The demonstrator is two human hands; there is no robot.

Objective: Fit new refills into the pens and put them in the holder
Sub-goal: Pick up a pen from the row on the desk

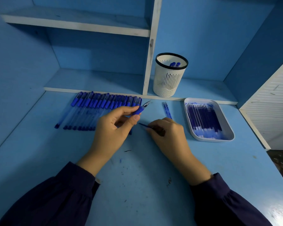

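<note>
The blue desk [137, 176] is covered, beyond the left hand [111, 131], by a row of capped pens [95, 108] laid side by side. To the right of the right hand [168, 136] a white tray [225, 121] full of refills is set. Beyond both hands, on the low shelf, the holder [168, 82] stands with two blue pen tops showing inside.

A pen [140, 109] is pinched at its blue grip between the thumb and curled fingers of the left hand, with the metal tip pointed away and to the right. A thin dark refill [144, 125] is gripped in the closed fingers of the right hand, its free end aimed at the left thumb. Two loose refills [167, 110] lie just beyond the right hand.

The step is judged to be refill fitting. The refill should be lined up with the barrel's open end and fed in straight without force. The front piece should then be tightened squarely.

The barrel is hidden under the left palm. A blue bit just nearer than that hand is possibly its end. Most of the held refill is covered, so new or spent cannot be told.
</note>
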